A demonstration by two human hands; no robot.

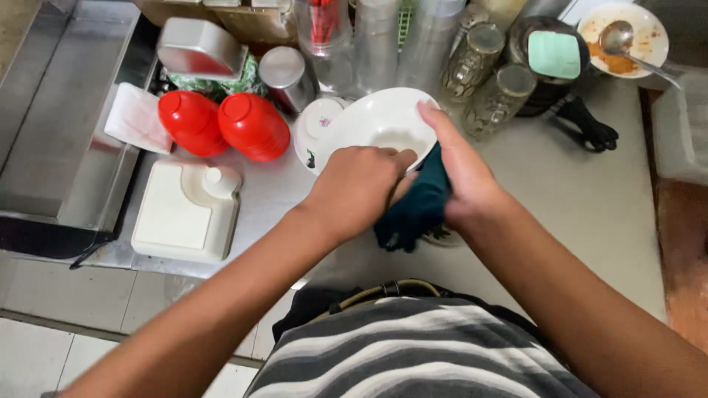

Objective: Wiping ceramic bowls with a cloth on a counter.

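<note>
The left hand grips the near rim of a smooth white round bowl. The right hand clasps its far edge, pressing a crumpled dark green cloth beneath. Two glossy red bowls lie upturned nearby.

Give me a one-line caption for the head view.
Two hands, left hand and right hand, hold a white ceramic bowl and dark green cloth.

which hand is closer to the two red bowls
Left. The left hand is at the white bowl, just right of the red bowls. The right hand grips that bowl's far rim with a dark cloth, farther from them.
</note>
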